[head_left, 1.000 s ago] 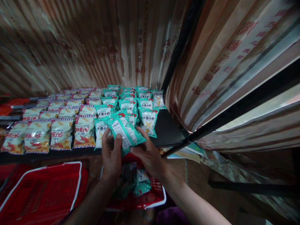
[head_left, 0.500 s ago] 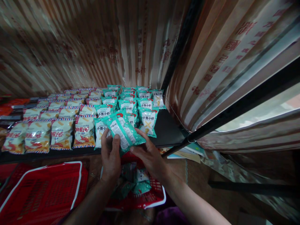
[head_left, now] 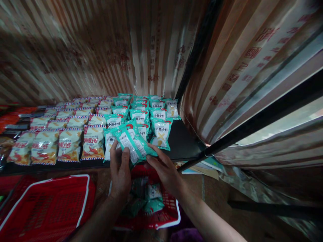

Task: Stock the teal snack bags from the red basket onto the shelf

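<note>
A teal snack bag (head_left: 132, 143), its printed back facing up, is held between both hands over the shelf's front edge. My left hand (head_left: 121, 171) grips its left side, thumb on top. At the bag's right end, my right hand (head_left: 165, 169) pinches the corner with thumb and fingers. Behind it, rows of teal bags (head_left: 161, 132) stand on the black shelf (head_left: 180, 139). Below my hands sits a red basket (head_left: 169, 211) with several teal bags (head_left: 153, 198) inside, partly hidden by my wrists.
White snack bags with striped edges (head_left: 69, 144) fill the shelf to the left, with orange packs (head_left: 11, 117) beyond. A second red basket (head_left: 55, 205) lies at the lower left. A black metal bar (head_left: 242, 126) slants across the right, before a striped curtain (head_left: 227, 60).
The view has shifted slightly, so the shelf appears a little lower and further right. Both hands still hold the same bag, which is turned slightly.
</note>
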### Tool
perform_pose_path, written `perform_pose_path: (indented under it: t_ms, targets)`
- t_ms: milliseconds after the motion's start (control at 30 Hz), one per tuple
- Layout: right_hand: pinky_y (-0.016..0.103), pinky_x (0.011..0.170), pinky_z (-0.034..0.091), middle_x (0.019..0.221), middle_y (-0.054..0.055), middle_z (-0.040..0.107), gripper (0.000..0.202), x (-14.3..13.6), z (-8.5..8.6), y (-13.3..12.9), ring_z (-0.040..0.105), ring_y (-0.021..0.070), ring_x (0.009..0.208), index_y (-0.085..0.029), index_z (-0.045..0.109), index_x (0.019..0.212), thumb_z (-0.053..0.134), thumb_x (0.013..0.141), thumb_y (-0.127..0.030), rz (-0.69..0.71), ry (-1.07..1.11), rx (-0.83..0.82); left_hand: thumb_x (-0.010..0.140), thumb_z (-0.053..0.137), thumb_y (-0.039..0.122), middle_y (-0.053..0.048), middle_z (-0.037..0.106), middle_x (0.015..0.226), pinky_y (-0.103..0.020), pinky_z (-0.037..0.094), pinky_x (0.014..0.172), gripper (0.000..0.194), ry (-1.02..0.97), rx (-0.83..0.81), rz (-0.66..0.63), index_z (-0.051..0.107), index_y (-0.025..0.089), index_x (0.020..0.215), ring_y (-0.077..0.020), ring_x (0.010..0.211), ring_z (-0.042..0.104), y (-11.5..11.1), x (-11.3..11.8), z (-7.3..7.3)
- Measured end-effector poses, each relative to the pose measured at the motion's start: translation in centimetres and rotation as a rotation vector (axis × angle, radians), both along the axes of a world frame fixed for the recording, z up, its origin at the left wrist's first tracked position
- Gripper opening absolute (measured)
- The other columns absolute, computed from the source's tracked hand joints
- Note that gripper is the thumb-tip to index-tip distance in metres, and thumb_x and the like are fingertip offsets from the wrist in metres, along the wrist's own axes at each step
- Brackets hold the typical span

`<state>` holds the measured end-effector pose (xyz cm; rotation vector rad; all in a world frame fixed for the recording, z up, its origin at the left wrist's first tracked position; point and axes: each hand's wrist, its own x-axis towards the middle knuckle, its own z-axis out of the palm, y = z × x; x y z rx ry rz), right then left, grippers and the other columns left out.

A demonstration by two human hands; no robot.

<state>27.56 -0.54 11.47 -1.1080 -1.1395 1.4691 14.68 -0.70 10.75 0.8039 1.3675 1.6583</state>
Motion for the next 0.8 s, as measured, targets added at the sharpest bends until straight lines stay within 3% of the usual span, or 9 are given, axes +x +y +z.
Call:
perform_pose_path:
  t_ms: [133, 300, 500, 633, 800]
  targets:
    - [0.027, 0.067, 0.049, 0.069, -0.001, 0.064, 0.046, 0.2, -0.3, 0.1, 0.061, 0.0154, 0.069, -0.018, 0.055, 0.125, 0.058, 0.082, -0.032, 0.004, -0.097, 0.064, 0.083, 0.058, 0.048, -0.008, 0.063, 0.121, -0.029, 0.05, 0.086, 0.06, 0.001, 0.01, -0.019, 0.042, 0.022, 0.135, -0.0205, 0.109, 0.06, -0.1, 0.0, 0.0]
    - [0.027, 0.064, 0.05, 0.081, 0.002, 0.066, 0.041, 0.5, -0.7, 0.3, 0.061, 0.0147, 0.065, -0.017, 0.058, 0.119, 0.058, 0.079, -0.029, -0.02, -0.214, 0.248, 0.084, 0.057, 0.047, -0.008, 0.062, 0.123, -0.028, 0.05, 0.086, 0.06, -0.006, 0.026, -0.056, 0.039, 0.024, 0.137, -0.0201, 0.11, 0.06, -0.3, -0.1, 0.2]
    - [0.025, 0.058, 0.05, 0.079, 0.002, 0.066, 0.039, 0.7, -1.0, 0.7, 0.06, 0.0141, 0.061, -0.014, 0.057, 0.119, 0.054, 0.082, -0.027, 0.051, -0.308, 0.279, 0.084, 0.058, 0.047, -0.007, 0.054, 0.135, -0.027, 0.049, 0.091, 0.061, -0.034, 0.017, -0.072, 0.039, 0.026, 0.138, -0.0202, 0.121, 0.054, -0.6, -0.2, -0.4]
    - [0.035, 0.081, 0.053, 0.104, 0.009, 0.069, 0.039, 0.7, -1.7, 0.7, 0.066, 0.0226, 0.092, -0.016, 0.056, 0.122, 0.053, 0.084, -0.025, 0.013, -0.418, 0.406, 0.084, 0.058, 0.048, -0.008, 0.053, 0.136, -0.029, 0.049, 0.092, 0.063, -0.026, 0.007, -0.081, 0.036, 0.027, 0.14, -0.0215, 0.122, 0.053, -0.5, -0.4, -0.4]
    - [0.041, 0.098, 0.047, 0.13, 0.011, 0.054, 0.056, 0.5, -1.8, 0.3, 0.055, 0.024, 0.117, -0.024, 0.041, 0.137, 0.052, 0.083, -0.014, -0.135, -0.595, 0.665, 0.084, 0.057, 0.048, -0.009, 0.053, 0.136, -0.031, 0.047, 0.095, 0.061, -0.023, 0.031, -0.071, 0.038, 0.026, 0.138, -0.0229, 0.123, 0.052, -0.4, -0.4, -0.4]
